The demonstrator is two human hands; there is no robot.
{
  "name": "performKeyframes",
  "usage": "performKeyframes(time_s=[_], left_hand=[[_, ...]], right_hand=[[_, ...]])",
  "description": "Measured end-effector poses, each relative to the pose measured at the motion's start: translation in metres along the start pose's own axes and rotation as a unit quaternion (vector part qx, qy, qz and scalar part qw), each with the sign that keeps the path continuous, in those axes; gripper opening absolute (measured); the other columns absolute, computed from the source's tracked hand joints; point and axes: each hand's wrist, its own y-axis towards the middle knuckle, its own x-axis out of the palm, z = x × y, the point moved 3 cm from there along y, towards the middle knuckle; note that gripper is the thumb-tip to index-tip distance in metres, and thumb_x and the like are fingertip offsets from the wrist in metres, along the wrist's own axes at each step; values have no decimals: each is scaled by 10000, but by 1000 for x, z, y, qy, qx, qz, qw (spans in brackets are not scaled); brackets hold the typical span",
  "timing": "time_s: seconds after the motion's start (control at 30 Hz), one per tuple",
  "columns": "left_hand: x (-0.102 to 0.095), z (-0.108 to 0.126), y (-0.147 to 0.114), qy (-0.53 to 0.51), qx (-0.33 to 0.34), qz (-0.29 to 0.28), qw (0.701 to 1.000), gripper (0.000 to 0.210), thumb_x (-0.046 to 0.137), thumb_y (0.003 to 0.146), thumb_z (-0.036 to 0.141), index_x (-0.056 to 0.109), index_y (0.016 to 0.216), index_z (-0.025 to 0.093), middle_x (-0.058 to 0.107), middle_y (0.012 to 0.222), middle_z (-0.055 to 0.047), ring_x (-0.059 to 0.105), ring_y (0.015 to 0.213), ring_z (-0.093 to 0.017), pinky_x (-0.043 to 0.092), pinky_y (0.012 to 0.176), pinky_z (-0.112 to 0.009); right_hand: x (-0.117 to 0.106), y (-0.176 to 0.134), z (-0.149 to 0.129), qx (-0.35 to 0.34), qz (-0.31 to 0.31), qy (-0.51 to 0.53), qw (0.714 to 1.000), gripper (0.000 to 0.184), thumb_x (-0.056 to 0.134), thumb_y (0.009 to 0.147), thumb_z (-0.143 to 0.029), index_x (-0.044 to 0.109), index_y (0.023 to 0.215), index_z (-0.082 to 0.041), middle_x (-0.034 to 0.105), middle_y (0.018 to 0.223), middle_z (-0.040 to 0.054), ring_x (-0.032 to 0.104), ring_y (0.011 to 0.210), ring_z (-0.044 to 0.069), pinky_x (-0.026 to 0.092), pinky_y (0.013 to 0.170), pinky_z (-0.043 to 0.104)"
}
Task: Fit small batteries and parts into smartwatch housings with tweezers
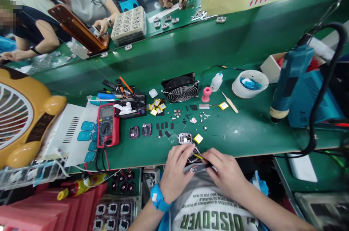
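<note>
At the table's front edge, my left hand (176,171) is closed around a small dark watch case (193,154). My right hand (225,168) pinches a slim dark tool that looks like tweezers (203,166). A narrow yellow piece (198,156) lies across the case by my right fingertips; what it is, I cannot make out. Just beyond my left fingers, an open silver watch case (185,138) rests beside a yellow battery (198,138). Black rectangular pads (166,125) and two dark watch pieces (146,129) lie further left.
A red multimeter (108,124) and yellow fan (27,114) stand left. Behind are a black cooling fan (180,87), yellow batteries (157,106), a white bottle (217,81) and a white tub (250,83). A blue electric screwdriver (291,78) hangs right. Other people sit across the bench.
</note>
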Motion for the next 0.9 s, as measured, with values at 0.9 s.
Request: performKeyframes(time_s=[0.9], left_hand=[[3,6,6,68,23,126,989,380,1047,988,273,874,1326,297,884,1134,-30,826,1020,-287,727,875,-421]], right_hand=[[-5,-16,1,-157,96,-124,975,461,514,1152,17,881,1292,-224,1000,1091,84,933,765,258,796,645,374]])
